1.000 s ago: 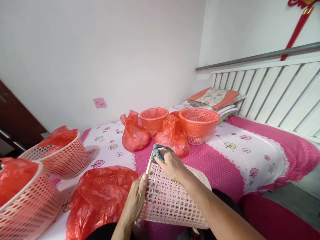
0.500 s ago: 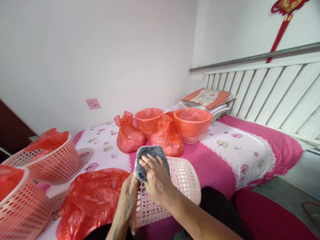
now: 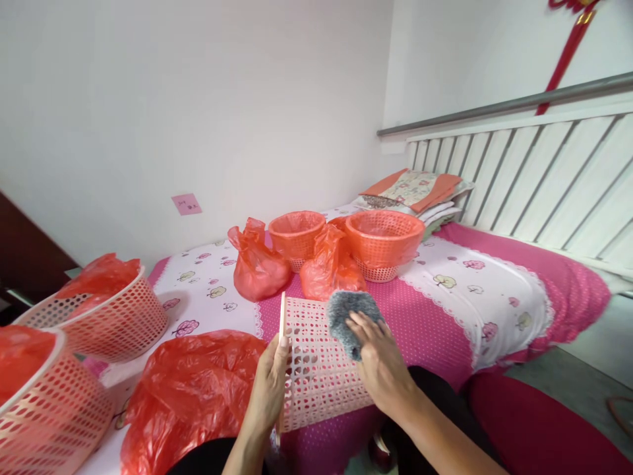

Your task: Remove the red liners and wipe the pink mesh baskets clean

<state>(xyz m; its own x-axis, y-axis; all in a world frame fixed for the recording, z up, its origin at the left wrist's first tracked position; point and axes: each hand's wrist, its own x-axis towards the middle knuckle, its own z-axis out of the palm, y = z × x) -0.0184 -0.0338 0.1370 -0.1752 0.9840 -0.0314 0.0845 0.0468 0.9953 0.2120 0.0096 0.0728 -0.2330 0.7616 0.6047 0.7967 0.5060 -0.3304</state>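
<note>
A pale pink plastic basket (image 3: 316,369) with a mesh of holes lies tipped on its side in front of me, over the edge of the bed. My left hand (image 3: 271,369) grips its rim at the left, thumb on the outside and fingers partly hidden behind. My right hand (image 3: 378,353) presses a fuzzy grey cloth (image 3: 346,320) against the far right part of the basket's side. Just left of my left hand lies a crumpled red plastic bag (image 3: 198,389). A tied red bag (image 3: 329,267) stands right behind the basket.
Another tied red bag (image 3: 260,267) and two baskets covered in red plastic, one left (image 3: 297,234) and one right (image 3: 384,241), stand further back. Two pink baskets, a far one (image 3: 123,323) and a near one (image 3: 54,402), are at left. Folded bedding (image 3: 418,191) lies by the white headboard (image 3: 524,178).
My right hand has slid the grey cloth from the rim side rightward across the basket. The basket's mesh side now faces me more, while my left hand keeps its grip on the rim.
</note>
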